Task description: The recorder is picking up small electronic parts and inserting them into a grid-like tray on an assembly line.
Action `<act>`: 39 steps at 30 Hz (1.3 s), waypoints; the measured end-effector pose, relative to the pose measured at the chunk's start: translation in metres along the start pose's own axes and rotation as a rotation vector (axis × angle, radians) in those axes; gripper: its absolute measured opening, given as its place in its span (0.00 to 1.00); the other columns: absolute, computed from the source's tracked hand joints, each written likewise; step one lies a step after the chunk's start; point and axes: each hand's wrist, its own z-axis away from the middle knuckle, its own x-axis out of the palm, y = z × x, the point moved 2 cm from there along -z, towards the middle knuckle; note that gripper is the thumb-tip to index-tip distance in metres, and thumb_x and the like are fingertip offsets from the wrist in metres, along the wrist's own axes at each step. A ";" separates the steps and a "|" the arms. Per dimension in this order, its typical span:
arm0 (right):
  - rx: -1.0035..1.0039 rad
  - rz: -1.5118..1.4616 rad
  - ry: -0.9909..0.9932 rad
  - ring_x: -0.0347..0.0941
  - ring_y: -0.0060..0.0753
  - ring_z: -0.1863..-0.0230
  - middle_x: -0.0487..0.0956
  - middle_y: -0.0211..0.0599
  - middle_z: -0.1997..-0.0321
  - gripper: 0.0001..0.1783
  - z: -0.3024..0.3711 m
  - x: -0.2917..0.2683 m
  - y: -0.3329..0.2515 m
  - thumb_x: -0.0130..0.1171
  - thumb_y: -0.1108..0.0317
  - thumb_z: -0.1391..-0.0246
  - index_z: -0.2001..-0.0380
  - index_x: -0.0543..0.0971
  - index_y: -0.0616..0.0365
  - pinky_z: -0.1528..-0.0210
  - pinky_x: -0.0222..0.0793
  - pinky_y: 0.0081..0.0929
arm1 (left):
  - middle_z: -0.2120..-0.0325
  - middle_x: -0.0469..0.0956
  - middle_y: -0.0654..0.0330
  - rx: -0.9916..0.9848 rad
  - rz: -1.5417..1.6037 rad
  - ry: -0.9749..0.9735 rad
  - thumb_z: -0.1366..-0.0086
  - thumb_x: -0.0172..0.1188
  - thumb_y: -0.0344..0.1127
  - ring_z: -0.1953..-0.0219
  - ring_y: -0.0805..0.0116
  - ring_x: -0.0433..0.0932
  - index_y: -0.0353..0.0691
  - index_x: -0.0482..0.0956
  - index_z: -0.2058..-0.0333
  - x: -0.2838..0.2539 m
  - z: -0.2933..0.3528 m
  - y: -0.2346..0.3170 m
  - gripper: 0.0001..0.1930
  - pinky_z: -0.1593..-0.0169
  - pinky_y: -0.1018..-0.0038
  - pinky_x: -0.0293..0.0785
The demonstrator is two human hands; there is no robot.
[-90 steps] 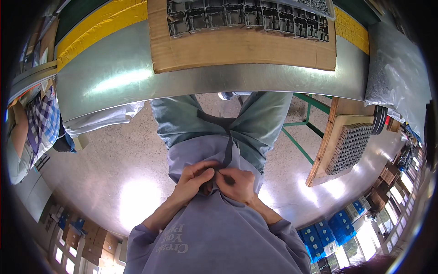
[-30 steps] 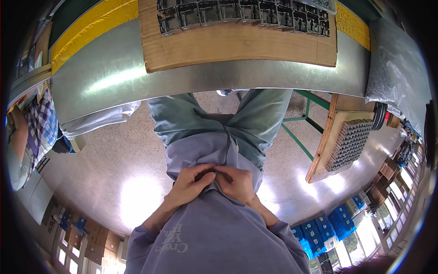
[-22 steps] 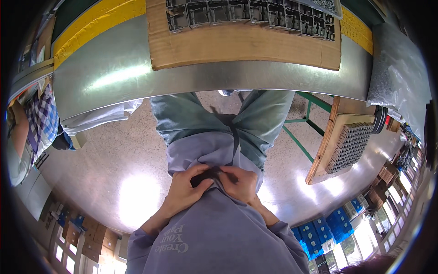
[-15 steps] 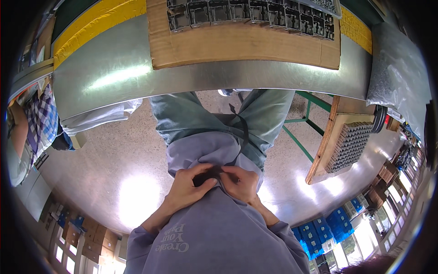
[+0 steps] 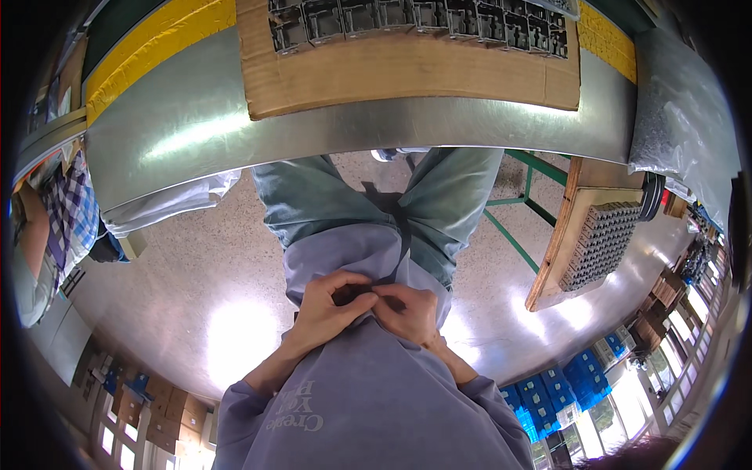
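Note:
Both my hands are at my waist, against the front of my grey-purple sweatshirt (image 5: 368,392). A dark strap (image 5: 404,239) runs from between them over the folded hem and hangs between my knees. My left hand (image 5: 325,313) has its thumb and forefinger pinched together at the strap's upper end. Close beside it, my right hand (image 5: 411,315) is curled, its thumb and forefinger pinching at the same spot. The fingertips nearly meet, and they hide what exactly lies between them.
Ahead stands a metal-topped table (image 5: 180,141) with a cardboard sheet (image 5: 407,74) bearing rows of dark metal parts (image 5: 431,19). A clear plastic bag (image 5: 674,117) lies at its right end. Lower right, a wooden board (image 5: 560,254) carries a block of small grey parts (image 5: 603,243). Another person's arm (image 5: 33,231) shows at left.
My hands have drawn slightly closer together at the waist. The strap's loose end has dropped and now hangs straighter between my legs. The view has shifted a little.

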 end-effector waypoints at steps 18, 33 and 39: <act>0.074 -0.052 0.071 0.80 0.21 0.81 0.82 0.33 0.82 0.10 -0.001 0.001 0.004 0.76 0.72 0.51 0.71 0.82 0.60 0.78 0.72 0.20 | 0.69 0.87 0.55 0.090 -0.380 0.141 0.40 0.70 0.29 0.67 0.71 0.86 0.34 0.84 0.61 -0.002 0.005 0.013 0.09 0.60 0.75 0.80; 0.083 -0.083 -0.034 0.80 0.26 0.77 0.83 0.37 0.76 0.06 0.000 -0.004 -0.002 0.73 0.71 0.53 0.71 0.85 0.59 0.73 0.73 0.23 | 0.64 0.87 0.51 0.155 -0.391 -0.027 0.37 0.71 0.35 0.60 0.57 0.88 0.37 0.79 0.46 -0.010 -0.009 0.034 0.22 0.58 0.70 0.81; 0.033 -0.026 -0.074 0.81 0.30 0.76 0.83 0.38 0.74 0.05 0.000 -0.001 0.002 0.72 0.71 0.52 0.70 0.86 0.57 0.73 0.73 0.24 | 0.64 0.86 0.48 0.236 -0.540 -0.292 0.33 0.66 0.40 0.63 0.51 0.87 0.38 0.80 0.48 -0.013 -0.019 0.039 0.19 0.60 0.66 0.81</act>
